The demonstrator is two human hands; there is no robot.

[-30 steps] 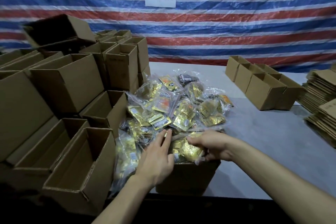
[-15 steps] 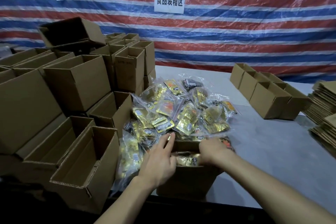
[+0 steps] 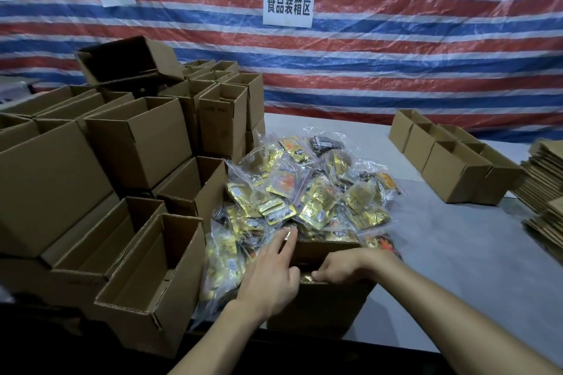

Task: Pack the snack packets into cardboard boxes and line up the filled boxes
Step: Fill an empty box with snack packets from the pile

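A heap of gold snack packets (image 3: pixel 307 192) in clear bags lies mid-table. In front of it, at the table's near edge, stands a cardboard box (image 3: pixel 320 307) with its far flap (image 3: pixel 323 250) leaning over the opening. My left hand (image 3: pixel 268 274) lies over the box's left side, its straight fingers reaching to the flap's corner and the heap. My right hand (image 3: pixel 341 265) is over the opening, fingers curled down on a gold packet (image 3: pixel 307 277) that shows in the gap. The rest of the box's contents are hidden.
Several open, empty boxes (image 3: pixel 149 280) are stacked at the left, close to the packed box. A row of small boxes (image 3: pixel 457 173) stands at the right, with stacks of flat cardboard (image 3: pixel 545 186) beyond. Grey table (image 3: pixel 457 253) lies between. A striped tarp hangs behind.
My right hand has carried its gold packet from above the box down into the opening. The far flap has come up over the opening. My left hand stays at the box's left side.
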